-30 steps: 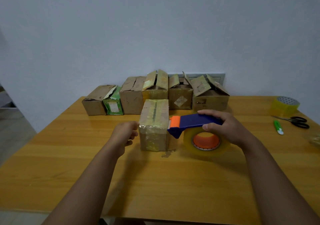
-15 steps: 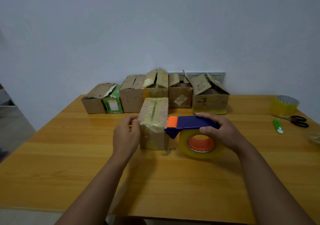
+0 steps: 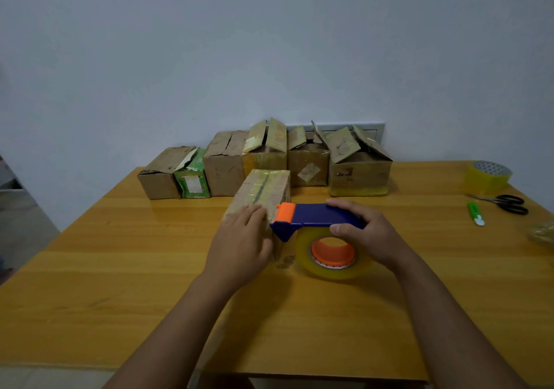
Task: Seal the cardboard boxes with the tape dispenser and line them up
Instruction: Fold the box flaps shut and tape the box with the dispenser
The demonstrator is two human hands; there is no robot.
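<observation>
— On the wooden table (image 3: 120, 268), what did the head camera catch?
— Left hand (image 3: 239, 247) lay flat-fingered on the taped box (image 3: 263, 190); right hand (image 3: 368, 232) gripped the tape dispenser (image 3: 317, 220) beside it.
— The risk?
— Tape likely tearing askew, should the box slide.

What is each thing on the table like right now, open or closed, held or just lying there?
Front box: flaps closed, taped along the top.
Back row boxes: several flaps up or loose.
Tape dispenser: held, roll resting on the table.
Left hand: flat on the front box.
Right hand: gripping the dispenser.
Spare tape roll: lying unused.
Scissors: closed.
Green cutter: lying flat.
</observation>
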